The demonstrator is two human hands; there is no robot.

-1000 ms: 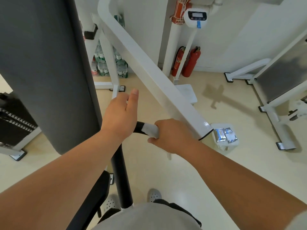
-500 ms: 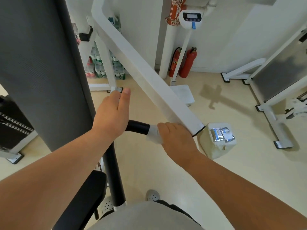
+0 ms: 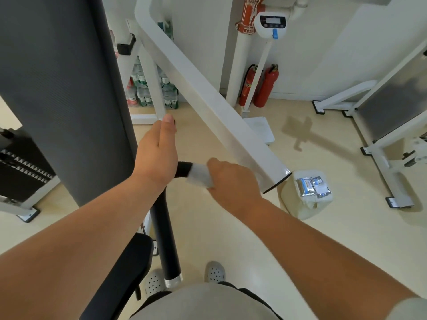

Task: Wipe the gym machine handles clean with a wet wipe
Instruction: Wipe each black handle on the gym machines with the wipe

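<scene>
Two hands on one handle (image 3: 183,169): right hand (image 3: 231,179) is clamped round the wipe (image 3: 199,175), which wraps the short black grip just under the end of the bar (image 3: 219,116). Left hand (image 3: 157,158) lies over the bend with fingers straight, probably steadying it. Progress looks partial: can't tell what's already clean, but the strip between the hands, the long tube (image 3: 165,239) below and any other handles likely remain.

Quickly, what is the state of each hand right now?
Left hand: on the bend of the black handle; grip cannot be told.
Right hand: closed, holding the wet wipe around the handle.
</scene>
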